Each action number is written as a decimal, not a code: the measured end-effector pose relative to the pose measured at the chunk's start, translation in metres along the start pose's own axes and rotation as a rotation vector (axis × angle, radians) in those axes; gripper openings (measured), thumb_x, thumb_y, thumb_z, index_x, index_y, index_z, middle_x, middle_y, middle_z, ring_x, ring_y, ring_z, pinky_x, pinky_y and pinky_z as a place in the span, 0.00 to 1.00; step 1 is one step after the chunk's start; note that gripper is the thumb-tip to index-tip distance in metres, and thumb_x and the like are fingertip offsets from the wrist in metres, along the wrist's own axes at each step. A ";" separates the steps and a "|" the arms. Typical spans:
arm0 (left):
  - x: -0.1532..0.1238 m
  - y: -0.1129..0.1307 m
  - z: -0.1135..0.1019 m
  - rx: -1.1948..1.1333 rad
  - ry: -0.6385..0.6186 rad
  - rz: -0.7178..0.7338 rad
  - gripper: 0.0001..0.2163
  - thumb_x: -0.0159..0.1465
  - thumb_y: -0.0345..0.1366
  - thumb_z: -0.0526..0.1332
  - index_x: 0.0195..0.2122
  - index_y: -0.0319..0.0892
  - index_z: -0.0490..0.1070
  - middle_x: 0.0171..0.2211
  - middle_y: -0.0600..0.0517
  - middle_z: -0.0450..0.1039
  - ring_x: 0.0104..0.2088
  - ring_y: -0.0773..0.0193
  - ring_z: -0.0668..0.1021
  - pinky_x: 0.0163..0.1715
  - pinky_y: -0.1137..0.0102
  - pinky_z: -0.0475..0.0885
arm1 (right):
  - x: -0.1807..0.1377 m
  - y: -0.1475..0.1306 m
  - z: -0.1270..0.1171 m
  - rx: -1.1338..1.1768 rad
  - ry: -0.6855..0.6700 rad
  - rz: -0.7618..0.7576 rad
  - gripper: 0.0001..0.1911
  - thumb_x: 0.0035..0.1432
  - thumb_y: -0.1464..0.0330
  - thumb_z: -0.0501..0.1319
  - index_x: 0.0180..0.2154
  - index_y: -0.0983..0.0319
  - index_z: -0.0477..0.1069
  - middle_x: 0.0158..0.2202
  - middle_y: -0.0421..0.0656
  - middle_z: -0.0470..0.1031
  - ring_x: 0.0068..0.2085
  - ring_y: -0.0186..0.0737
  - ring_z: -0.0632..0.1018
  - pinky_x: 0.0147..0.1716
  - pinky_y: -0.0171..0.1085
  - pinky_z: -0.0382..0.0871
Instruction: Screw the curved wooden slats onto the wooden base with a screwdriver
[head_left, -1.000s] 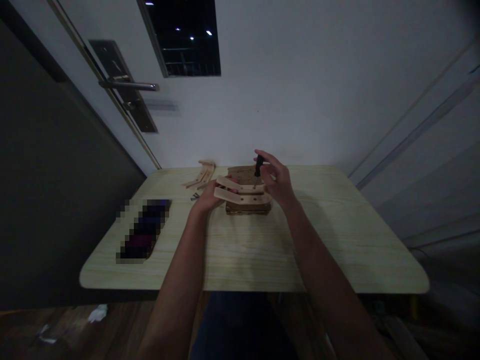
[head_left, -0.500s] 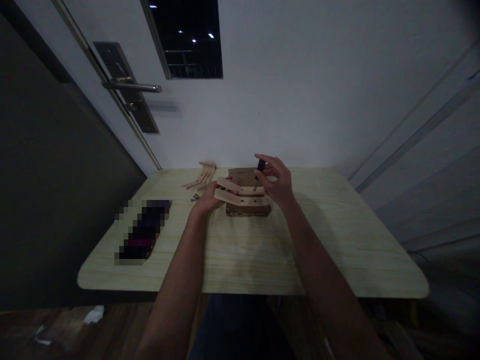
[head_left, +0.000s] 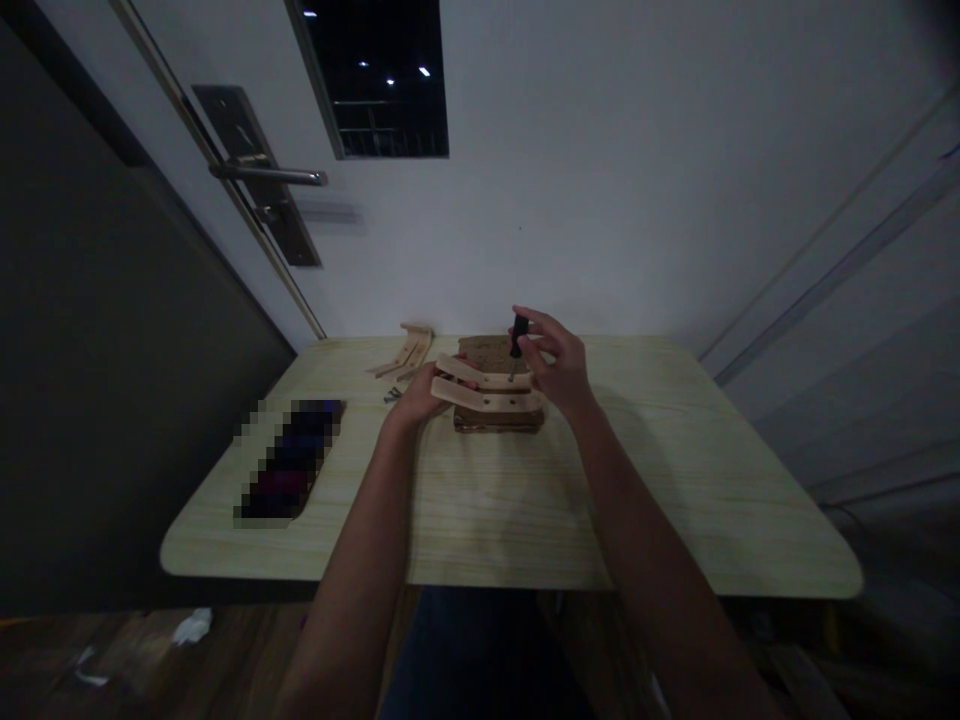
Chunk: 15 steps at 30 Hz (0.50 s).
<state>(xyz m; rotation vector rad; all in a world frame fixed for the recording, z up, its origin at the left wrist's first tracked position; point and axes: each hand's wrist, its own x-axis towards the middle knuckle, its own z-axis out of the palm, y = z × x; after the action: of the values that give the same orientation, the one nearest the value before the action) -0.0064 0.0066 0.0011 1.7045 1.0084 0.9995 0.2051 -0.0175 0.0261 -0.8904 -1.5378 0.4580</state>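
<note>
My right hand [head_left: 553, 366] is closed around the black handle of a small screwdriver [head_left: 516, 342], held upright with its tip down on two pale wooden slats [head_left: 487, 392]. The slats lie across a brown board [head_left: 496, 416] near the far side of the table. My left hand [head_left: 417, 397] grips the left ends of the slats and holds them steady.
More wooden slats [head_left: 405, 352] lie at the table's far left, with small dark hardware [head_left: 391, 395] beside them. A blurred dark object [head_left: 289, 460] rests on the left of the pale wooden table [head_left: 525, 510]. A door with a lever handle [head_left: 266, 176] stands behind.
The right hand's fingers shifted on the screwdriver handle, which tilted slightly and came back upright. The left hand and slats stayed in place.
</note>
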 end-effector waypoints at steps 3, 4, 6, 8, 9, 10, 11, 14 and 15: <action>0.001 -0.002 0.000 -0.010 -0.005 0.000 0.26 0.44 0.48 0.72 0.39 0.35 0.79 0.42 0.41 0.81 0.45 0.47 0.80 0.48 0.57 0.74 | 0.001 0.002 0.001 -0.009 0.035 -0.026 0.19 0.58 0.62 0.63 0.51 0.54 0.73 0.42 0.41 0.79 0.35 0.36 0.80 0.40 0.41 0.79; 0.001 -0.003 -0.001 -0.017 -0.004 -0.001 0.26 0.44 0.48 0.72 0.40 0.35 0.79 0.42 0.41 0.81 0.44 0.47 0.80 0.48 0.57 0.74 | 0.001 0.002 0.002 -0.017 0.048 -0.031 0.18 0.57 0.63 0.64 0.50 0.54 0.74 0.42 0.41 0.78 0.33 0.35 0.80 0.39 0.40 0.79; 0.001 -0.002 -0.001 -0.029 -0.003 -0.002 0.26 0.44 0.48 0.73 0.40 0.35 0.79 0.42 0.41 0.81 0.44 0.47 0.80 0.47 0.57 0.74 | 0.001 0.004 0.002 -0.036 0.065 -0.024 0.18 0.55 0.64 0.65 0.49 0.53 0.74 0.41 0.40 0.78 0.32 0.34 0.79 0.37 0.39 0.79; 0.000 -0.001 0.000 -0.029 0.003 -0.004 0.26 0.43 0.47 0.73 0.39 0.35 0.79 0.43 0.41 0.81 0.46 0.46 0.80 0.47 0.57 0.75 | 0.002 0.004 0.002 -0.047 0.072 0.000 0.18 0.54 0.63 0.66 0.48 0.53 0.74 0.40 0.40 0.77 0.32 0.34 0.78 0.38 0.39 0.79; 0.000 -0.001 0.000 -0.026 0.006 -0.006 0.26 0.43 0.47 0.73 0.39 0.35 0.79 0.43 0.41 0.80 0.47 0.46 0.79 0.46 0.57 0.75 | 0.002 0.004 0.002 -0.046 0.070 0.011 0.19 0.54 0.63 0.66 0.49 0.54 0.74 0.41 0.41 0.77 0.32 0.34 0.78 0.38 0.40 0.79; 0.000 -0.001 0.000 -0.024 0.006 -0.008 0.26 0.43 0.47 0.73 0.39 0.35 0.79 0.44 0.41 0.80 0.47 0.46 0.79 0.46 0.57 0.75 | 0.002 0.004 0.002 -0.040 0.065 0.019 0.19 0.55 0.62 0.65 0.50 0.54 0.73 0.42 0.41 0.78 0.32 0.34 0.78 0.39 0.40 0.79; 0.000 -0.001 0.000 -0.024 0.003 -0.011 0.26 0.43 0.47 0.73 0.39 0.35 0.79 0.44 0.41 0.80 0.47 0.46 0.79 0.47 0.57 0.75 | 0.001 0.003 0.001 -0.030 0.058 0.024 0.19 0.56 0.61 0.64 0.51 0.54 0.73 0.44 0.42 0.78 0.33 0.35 0.79 0.40 0.41 0.79; 0.001 -0.005 0.000 -0.030 -0.011 -0.008 0.25 0.44 0.47 0.73 0.40 0.36 0.78 0.45 0.41 0.80 0.46 0.48 0.80 0.48 0.57 0.74 | 0.001 0.001 0.001 0.012 0.003 0.015 0.20 0.61 0.60 0.58 0.54 0.55 0.71 0.50 0.45 0.77 0.40 0.38 0.80 0.45 0.44 0.78; 0.001 -0.006 0.000 -0.036 -0.010 -0.007 0.25 0.44 0.47 0.73 0.40 0.36 0.78 0.45 0.41 0.80 0.46 0.48 0.80 0.49 0.57 0.74 | 0.001 0.000 0.000 0.027 -0.016 0.009 0.20 0.62 0.59 0.57 0.54 0.56 0.70 0.51 0.46 0.77 0.43 0.40 0.80 0.47 0.44 0.77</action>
<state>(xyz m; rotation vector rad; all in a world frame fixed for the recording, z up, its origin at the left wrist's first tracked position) -0.0076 0.0098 -0.0044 1.6740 0.9838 0.9982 0.2046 -0.0170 0.0265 -0.8748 -1.5395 0.4931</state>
